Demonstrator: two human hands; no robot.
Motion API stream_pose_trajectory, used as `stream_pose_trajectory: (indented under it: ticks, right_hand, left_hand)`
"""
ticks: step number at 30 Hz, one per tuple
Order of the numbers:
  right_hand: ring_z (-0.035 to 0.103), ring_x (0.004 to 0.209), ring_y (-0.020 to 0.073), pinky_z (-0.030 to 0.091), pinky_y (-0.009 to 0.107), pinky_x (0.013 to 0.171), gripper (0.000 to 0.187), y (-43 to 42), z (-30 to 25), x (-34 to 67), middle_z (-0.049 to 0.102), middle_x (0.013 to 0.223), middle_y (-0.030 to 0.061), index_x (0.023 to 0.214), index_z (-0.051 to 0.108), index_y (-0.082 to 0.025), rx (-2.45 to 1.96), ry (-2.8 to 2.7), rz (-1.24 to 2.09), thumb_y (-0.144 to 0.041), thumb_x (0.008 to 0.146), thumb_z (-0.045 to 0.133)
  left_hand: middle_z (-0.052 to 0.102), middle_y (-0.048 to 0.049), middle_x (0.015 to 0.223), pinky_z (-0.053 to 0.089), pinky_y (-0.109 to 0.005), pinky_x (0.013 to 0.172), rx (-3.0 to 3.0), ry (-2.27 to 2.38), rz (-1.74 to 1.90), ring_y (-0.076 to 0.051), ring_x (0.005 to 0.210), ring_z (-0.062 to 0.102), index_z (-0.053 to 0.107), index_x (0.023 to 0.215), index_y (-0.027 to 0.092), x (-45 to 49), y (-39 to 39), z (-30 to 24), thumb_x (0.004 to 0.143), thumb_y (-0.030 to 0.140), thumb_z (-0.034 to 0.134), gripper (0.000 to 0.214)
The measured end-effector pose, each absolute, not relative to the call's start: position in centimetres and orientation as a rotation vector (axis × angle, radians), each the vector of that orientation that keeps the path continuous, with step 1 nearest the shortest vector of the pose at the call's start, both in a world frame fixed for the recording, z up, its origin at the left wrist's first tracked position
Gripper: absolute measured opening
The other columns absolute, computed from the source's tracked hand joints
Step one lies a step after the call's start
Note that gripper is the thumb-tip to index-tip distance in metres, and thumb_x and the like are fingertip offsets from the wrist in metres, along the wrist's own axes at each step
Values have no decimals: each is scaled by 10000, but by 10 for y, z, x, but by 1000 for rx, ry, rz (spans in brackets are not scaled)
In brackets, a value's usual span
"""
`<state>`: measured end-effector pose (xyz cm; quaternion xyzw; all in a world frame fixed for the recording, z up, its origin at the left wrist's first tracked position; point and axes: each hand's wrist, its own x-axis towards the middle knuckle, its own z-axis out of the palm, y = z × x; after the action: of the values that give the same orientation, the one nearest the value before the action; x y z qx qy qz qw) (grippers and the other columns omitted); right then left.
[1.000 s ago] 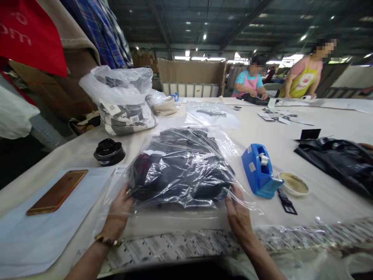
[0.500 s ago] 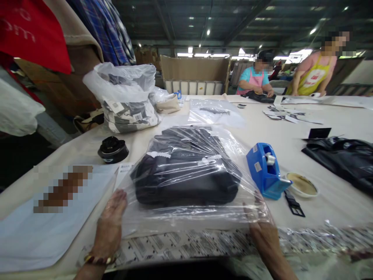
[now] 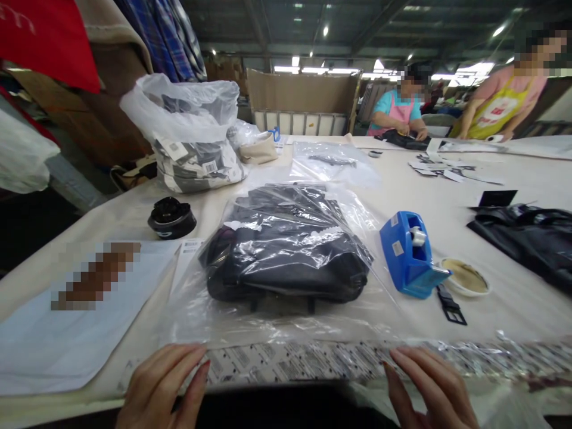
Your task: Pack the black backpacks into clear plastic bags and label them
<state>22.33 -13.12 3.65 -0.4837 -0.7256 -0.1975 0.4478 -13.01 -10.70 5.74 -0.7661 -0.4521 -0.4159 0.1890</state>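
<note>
A black bag (image 3: 286,271), perhaps leather, lies inside a clear plastic bag (image 3: 370,322) on the table in front of me. White wrapping shows on its upper part. My left hand (image 3: 163,387) is at the table's front edge, just below the near left corner of the plastic, fingers stretched and thumb apart. On the other side my right hand (image 3: 431,390) mirrors it near the right corner, thumb apart from the fingers. Neither hand visibly holds anything. Whether the fingertips touch the plastic's edge is hard to make out.
To the right stand a blue tape dispenser (image 3: 406,256), a tape roll (image 3: 465,277), a black buckle strap (image 3: 452,307) and black goods (image 3: 527,238). At left are a black round item (image 3: 172,220), white printed bags (image 3: 134,310) and a filled plastic sack (image 3: 196,143). Two people work across the table.
Both hands have let go of the sides of the plastic bag and drawn back toward me to the table edge. The plastic now lies looser over the black bag.
</note>
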Motion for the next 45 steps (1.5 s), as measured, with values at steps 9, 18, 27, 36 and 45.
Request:
stream_pose_trajectory:
  ticks: [9, 18, 27, 36, 45]
  right_hand:
    - [477, 1166, 225, 305, 434, 1059, 309, -66, 38, 196, 617, 1183, 69, 1135, 602, -141, -907, -2340, -471, -93, 851, 489]
    - [374, 1296, 263, 201, 562, 1111, 367, -71, 32, 211, 524, 1325, 91, 1193, 567, -164, -941, -2528, -333, -155, 850, 438]
    - [419, 1239, 256, 188, 549, 1113, 357, -76, 24, 211, 604, 1200, 93, 1140, 586, -137, -1076, -2400, -604, -40, 867, 377]
    - [513, 944, 197, 333, 379, 951, 209, -68, 29, 200, 638, 902, 62, 886, 599, -142, -1174, -2187, -413, -98, 916, 397]
    - [493, 829, 174, 314, 335, 817, 177, -61, 42, 209, 621, 832, 37, 834, 581, -172, -1319, -2127, -400, -148, 928, 433]
  left_hand:
    - [521, -54, 1331, 376, -432, 1046, -2438, -556, -555, -241, 1261, 435, 479, 1289, 203, -78, 4, 78, 922, 92, 371, 398]
    - [498, -24, 1361, 352, -421, 1050, -2403, -475, -385, -215, 1260, 441, 408, 1344, 289, -92, 15, 65, 948, 148, 341, 426]
    - [507, -34, 1351, 284, -464, 1086, -2521, -504, -461, -233, 1297, 393, 435, 1320, 265, -85, 3, 68, 908, 122, 408, 436]
    - [669, -101, 986, 351, -412, 891, -2639, -609, -756, -230, 969, 567, 615, 1007, 97, -56, -43, 44, 944, 320, 374, 334]
    - [668, -83, 917, 389, -367, 827, -2488, -735, -834, -211, 896, 572, 588, 833, 132, -56, -26, 55, 872, 49, 419, 191]
